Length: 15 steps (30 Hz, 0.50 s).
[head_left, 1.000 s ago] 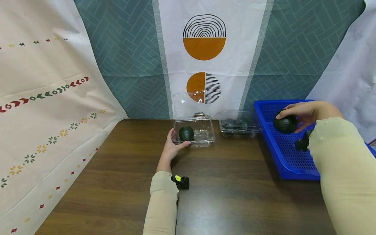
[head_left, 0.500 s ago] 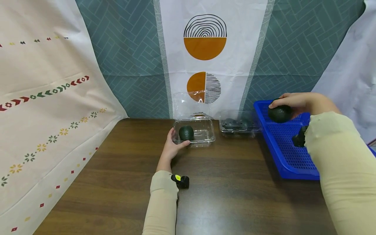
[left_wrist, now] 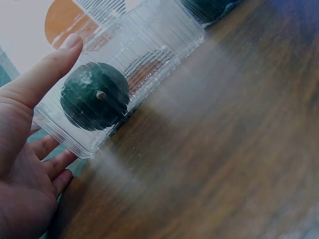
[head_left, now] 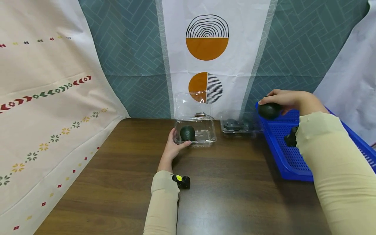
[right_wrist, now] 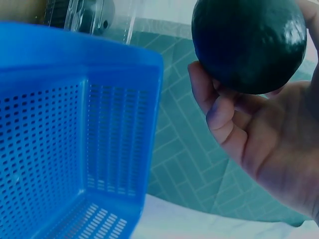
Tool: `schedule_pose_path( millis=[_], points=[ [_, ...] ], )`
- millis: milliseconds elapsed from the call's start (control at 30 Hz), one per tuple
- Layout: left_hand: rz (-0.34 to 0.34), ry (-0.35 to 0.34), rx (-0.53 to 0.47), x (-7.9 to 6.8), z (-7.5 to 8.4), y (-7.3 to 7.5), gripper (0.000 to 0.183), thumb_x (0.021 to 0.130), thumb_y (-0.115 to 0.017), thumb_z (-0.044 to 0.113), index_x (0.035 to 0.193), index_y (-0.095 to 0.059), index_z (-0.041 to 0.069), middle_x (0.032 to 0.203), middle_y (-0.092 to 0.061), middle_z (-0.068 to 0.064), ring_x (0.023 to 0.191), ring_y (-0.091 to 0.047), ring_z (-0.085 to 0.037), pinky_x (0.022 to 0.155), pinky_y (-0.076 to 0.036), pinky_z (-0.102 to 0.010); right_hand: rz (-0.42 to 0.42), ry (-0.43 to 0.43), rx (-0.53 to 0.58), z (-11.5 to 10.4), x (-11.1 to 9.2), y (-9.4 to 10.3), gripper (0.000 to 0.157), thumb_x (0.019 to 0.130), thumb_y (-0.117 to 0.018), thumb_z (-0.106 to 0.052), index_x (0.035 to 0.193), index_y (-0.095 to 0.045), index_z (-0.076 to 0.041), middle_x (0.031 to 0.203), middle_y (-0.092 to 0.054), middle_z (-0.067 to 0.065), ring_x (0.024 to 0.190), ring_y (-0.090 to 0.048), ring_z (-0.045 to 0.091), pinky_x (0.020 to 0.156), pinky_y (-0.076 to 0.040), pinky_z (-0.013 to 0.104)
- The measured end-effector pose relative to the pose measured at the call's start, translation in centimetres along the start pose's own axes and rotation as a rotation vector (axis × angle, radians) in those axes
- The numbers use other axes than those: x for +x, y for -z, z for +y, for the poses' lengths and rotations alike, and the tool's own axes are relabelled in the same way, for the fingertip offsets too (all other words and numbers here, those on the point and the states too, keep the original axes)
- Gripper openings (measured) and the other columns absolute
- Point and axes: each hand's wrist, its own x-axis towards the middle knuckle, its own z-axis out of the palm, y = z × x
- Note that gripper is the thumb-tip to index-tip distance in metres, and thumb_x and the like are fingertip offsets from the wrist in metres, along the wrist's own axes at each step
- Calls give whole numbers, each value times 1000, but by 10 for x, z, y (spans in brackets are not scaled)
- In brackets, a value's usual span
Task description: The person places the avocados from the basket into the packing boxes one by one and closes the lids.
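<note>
Thumb on the front rim and fingers at the left end, my left hand holds a clear plastic clamshell container with its lid standing up at the back. Inside at the left lies one dark green avocado; in the left wrist view this avocado shows its stem through the wall. My right hand grips another avocado above the far left corner of the blue basket. In the right wrist view the held avocado is apart from the basket.
A second clear container with dark round fruits inside stands between the open one and the basket. Behind the wooden table hangs a patterned cloth. A light cloth borders the left side. Each wrist carries a small black camera.
My right hand has lifted the avocado up from the basket and moved it left, toward the basket's far left corner. The left hand keeps its hold on the container.
</note>
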Motion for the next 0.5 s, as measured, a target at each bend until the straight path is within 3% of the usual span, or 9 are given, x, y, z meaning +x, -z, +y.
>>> schedule_pose_path(
  millis=[500],
  points=[
    [7, -6, -8, -1, 2, 0, 101, 72, -81, 27, 147, -16, 10, 148, -26, -14, 136, -23, -25, 108, -20, -43, 64, 38, -38, -32, 15, -20, 87, 87, -50, -57, 135, -12, 4, 127, -24, 32, 109, -41, 45, 80, -47, 51]
  ],
)
